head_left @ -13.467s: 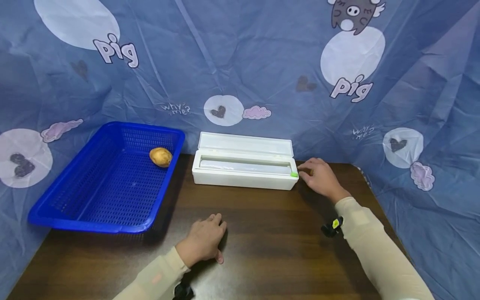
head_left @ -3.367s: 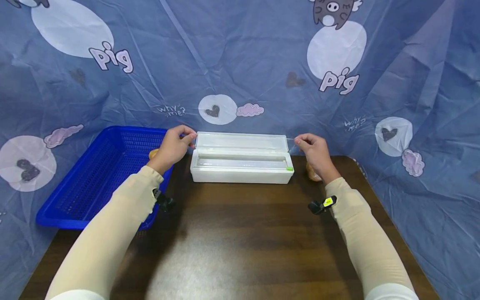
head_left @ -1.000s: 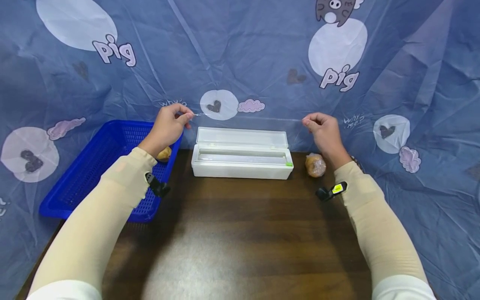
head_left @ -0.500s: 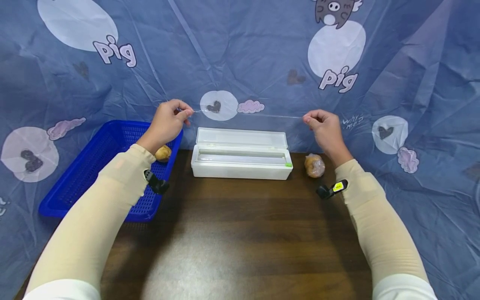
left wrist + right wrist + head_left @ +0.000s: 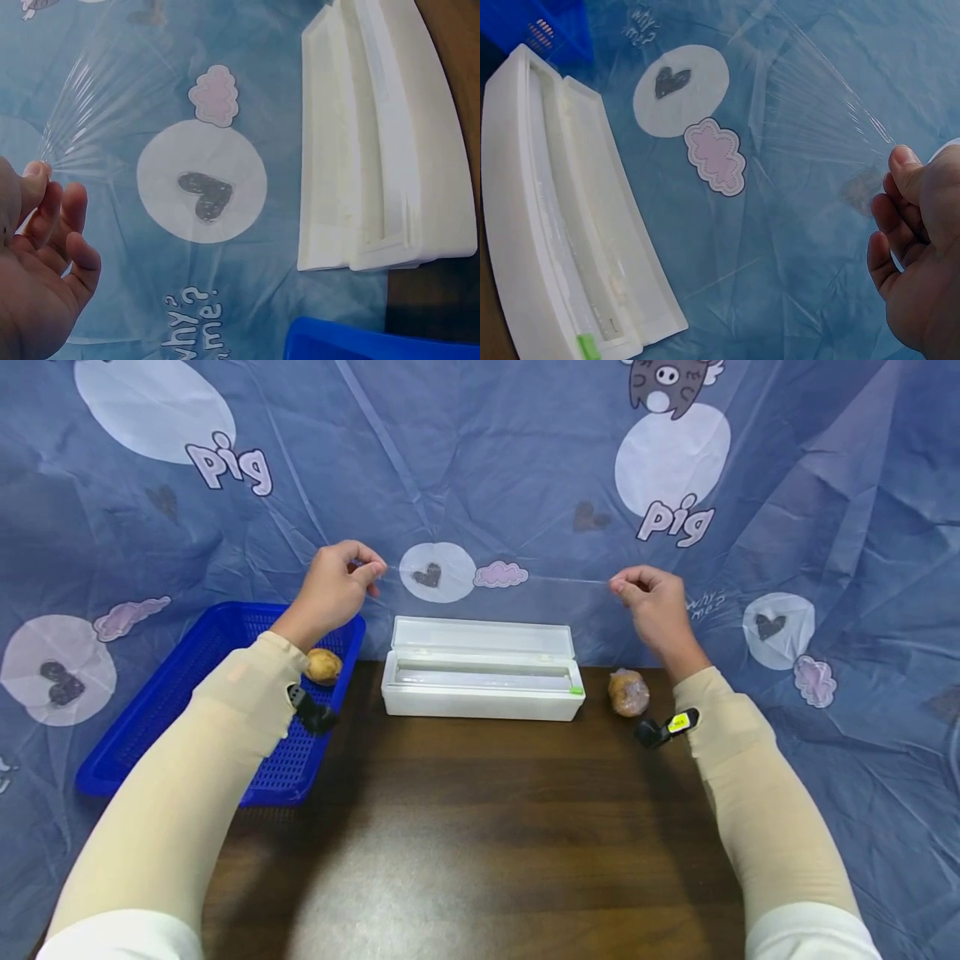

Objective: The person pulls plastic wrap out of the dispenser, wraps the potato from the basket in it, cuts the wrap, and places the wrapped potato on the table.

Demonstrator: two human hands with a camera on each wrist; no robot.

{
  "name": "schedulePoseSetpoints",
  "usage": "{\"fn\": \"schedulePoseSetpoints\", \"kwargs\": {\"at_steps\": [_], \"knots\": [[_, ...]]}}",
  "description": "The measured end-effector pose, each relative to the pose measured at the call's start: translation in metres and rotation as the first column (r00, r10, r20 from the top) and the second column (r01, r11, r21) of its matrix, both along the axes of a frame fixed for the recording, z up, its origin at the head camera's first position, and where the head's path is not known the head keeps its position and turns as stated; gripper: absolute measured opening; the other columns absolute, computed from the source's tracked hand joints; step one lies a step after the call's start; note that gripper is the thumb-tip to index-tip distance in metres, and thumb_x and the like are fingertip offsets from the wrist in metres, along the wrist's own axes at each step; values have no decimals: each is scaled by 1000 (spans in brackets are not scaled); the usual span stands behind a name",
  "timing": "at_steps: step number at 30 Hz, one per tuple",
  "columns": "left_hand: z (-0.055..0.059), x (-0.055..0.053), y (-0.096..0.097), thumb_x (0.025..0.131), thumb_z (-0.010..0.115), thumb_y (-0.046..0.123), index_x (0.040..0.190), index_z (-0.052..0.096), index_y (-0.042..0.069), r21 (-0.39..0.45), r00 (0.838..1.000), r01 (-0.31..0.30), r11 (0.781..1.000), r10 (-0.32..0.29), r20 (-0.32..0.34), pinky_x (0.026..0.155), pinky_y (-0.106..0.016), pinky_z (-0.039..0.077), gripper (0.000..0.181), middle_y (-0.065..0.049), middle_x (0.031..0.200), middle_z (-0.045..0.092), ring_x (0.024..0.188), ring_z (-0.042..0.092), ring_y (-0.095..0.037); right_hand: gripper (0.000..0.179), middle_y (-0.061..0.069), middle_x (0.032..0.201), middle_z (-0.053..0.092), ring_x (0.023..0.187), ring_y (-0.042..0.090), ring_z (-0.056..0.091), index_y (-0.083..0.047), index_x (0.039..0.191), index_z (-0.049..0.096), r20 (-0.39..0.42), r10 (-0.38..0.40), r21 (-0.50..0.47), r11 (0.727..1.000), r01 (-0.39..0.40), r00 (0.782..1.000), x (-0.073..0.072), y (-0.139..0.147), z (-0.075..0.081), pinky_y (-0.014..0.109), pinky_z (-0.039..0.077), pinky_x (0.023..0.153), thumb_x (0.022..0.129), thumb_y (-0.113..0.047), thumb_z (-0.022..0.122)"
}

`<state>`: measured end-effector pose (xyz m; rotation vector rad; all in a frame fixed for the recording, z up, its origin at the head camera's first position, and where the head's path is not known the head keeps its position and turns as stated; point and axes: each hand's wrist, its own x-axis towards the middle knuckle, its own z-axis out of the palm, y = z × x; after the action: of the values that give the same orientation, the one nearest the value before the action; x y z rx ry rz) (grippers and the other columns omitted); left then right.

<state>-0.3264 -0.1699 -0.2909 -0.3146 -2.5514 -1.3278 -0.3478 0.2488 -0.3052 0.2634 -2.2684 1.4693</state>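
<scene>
A sheet of clear cling film stretches between my two hands above the white cling film dispenser. My left hand pinches its upper left corner between thumb and forefinger, and pleats fan out from that grip in the left wrist view. At the other corner my right hand pinches the film the same way. The dispenser's lid stands raised at the back. A film roll lies inside, and a green slider sits at the right front. The film's lower edge cannot be made out.
A blue perforated basket stands at the left, partly behind my left arm, with a potato in it. Right of the dispenser lies a film-wrapped potato on the brown table. A patterned blue cloth hangs behind.
Both hands, first apart near the table, later pinch cling film at lid height and then lift it higher above the dispenser. Over the last second they rise slightly further.
</scene>
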Motion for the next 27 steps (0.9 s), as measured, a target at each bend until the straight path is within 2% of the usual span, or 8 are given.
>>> {"fn": "schedulePoseSetpoints", "kwargs": {"at_steps": [5,11,19,27], "knots": [[8,0,0,107,49,22,111,64,3,-16,1000,-9,1000,9,1,64,-34,42,25,-13,100,63,84,63,-20,12,-3,71,58,67,10,51,0,88,71,-15,1,-9,1000,-1,1000,-1,-2,6,21,40,58,96,-8,68],[18,0,2,107,49,22,110,64,3,-29,1000,-11,1000,10,-30,60,-33,40,25,-16,95,64,81,62,-21,13,-3,73,59,68,10,52,0,90,71,-23,-19,6,1000,19,1000,-1,-1,13,22,43,61,97,-11,69],[31,-2,6,107,50,21,109,64,2,-29,999,-28,999,27,-37,60,-30,41,24,-11,93,63,80,62,-17,11,-4,69,57,66,9,51,-8,84,72,-34,-18,-34,999,17,999,-2,0,21,21,41,61,95,-9,70],[41,-5,8,106,51,19,108,64,2,-30,997,-39,999,37,-61,60,-28,43,22,-9,86,63,74,62,-13,11,-2,73,58,70,10,52,-6,87,71,-48,-39,-10,999,38,998,-2,0,30,23,41,62,96,-12,69]]}}
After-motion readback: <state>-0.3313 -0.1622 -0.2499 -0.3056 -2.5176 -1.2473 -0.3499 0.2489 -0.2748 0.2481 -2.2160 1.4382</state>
